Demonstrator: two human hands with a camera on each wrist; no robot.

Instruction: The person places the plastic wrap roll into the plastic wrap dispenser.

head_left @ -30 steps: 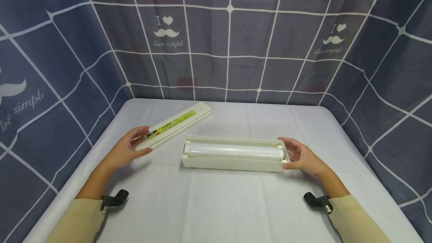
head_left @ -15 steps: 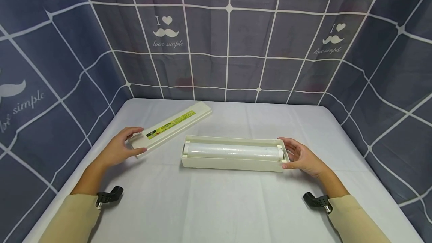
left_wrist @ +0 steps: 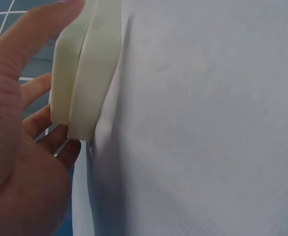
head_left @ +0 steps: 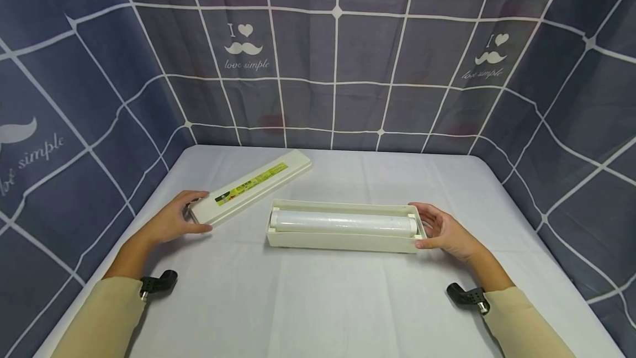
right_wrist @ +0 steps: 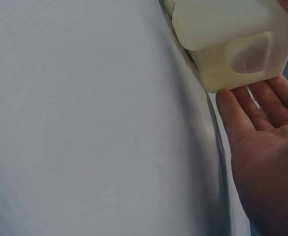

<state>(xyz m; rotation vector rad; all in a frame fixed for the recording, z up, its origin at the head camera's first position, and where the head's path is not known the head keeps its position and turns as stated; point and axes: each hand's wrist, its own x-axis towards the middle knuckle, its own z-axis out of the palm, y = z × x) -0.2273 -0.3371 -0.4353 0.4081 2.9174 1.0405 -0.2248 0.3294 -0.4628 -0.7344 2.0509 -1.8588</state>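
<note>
Off-white plastic lid (head_left: 238,195) with a green-yellow label lies slanted on the table, left of the middle in the head view. My left hand (head_left: 169,221) is around its near left end, thumb on the near side and fingers on the far side, loosely spread. Lid end (left_wrist: 97,73) also fills the top of the left wrist view. An open cling film box (head_left: 343,242) stands at the middle, with a wrapped roll of cling film (head_left: 343,223) inside. My right hand (head_left: 449,235) holds the box's right end, thumb at the front, fingers behind.
White cloth covers the table (head_left: 338,303). A dark grey-blue checked curtain (head_left: 308,104) with white lines encloses the back and both sides. Each wrist wears a black camera mount (head_left: 161,282) at the sleeve's end.
My left hand has slid back left along the lid to its end, its fingers coming off the label. Lid and box stay in place. My right hand has not visibly moved.
</note>
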